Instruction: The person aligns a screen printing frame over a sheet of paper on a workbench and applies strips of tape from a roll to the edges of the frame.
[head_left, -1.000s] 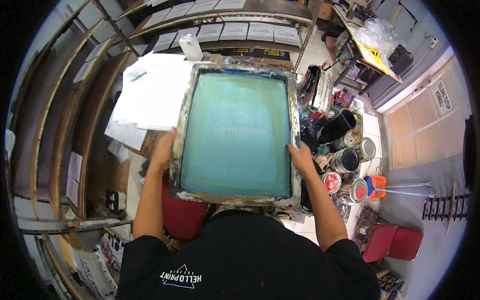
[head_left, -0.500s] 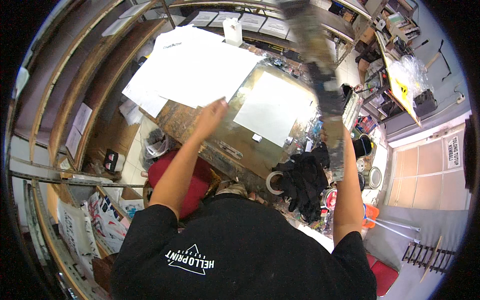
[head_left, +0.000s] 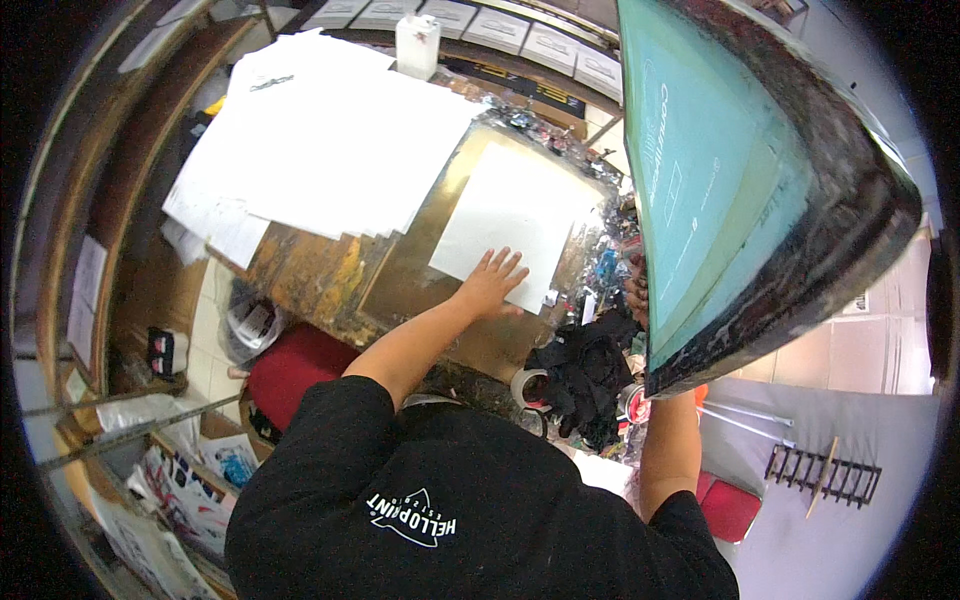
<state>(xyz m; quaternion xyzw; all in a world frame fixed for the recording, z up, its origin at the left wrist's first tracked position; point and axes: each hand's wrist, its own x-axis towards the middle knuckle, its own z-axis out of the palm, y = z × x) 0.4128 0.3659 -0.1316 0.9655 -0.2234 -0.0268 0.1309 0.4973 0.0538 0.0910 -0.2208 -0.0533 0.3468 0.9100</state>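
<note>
My left hand (head_left: 488,285) lies with fingers spread on the near edge of a white paper sheet (head_left: 510,205). The sheet rests on a smooth, stained board (head_left: 400,285) on the worktable. At the right, a screen printing frame (head_left: 725,170) with teal mesh and dark edges stands tilted up. My right hand (head_left: 637,290) grips its left edge; the frame hides most of that hand, and only some fingers show. Left of the board is a large pile of white sheets (head_left: 330,150).
Black cloth (head_left: 590,365) is bunched at the table's near right, beside a tape roll (head_left: 530,385). A white plastic container (head_left: 418,48) stands behind the paper pile. A red stool (head_left: 295,370) is at the near left. Wooden shelving (head_left: 140,190) lines the left side.
My left hand has moved right, from beside the paper pile onto the single sheet. The screen frame has turned from edge-on to show its teal mesh face. The view has shifted.
</note>
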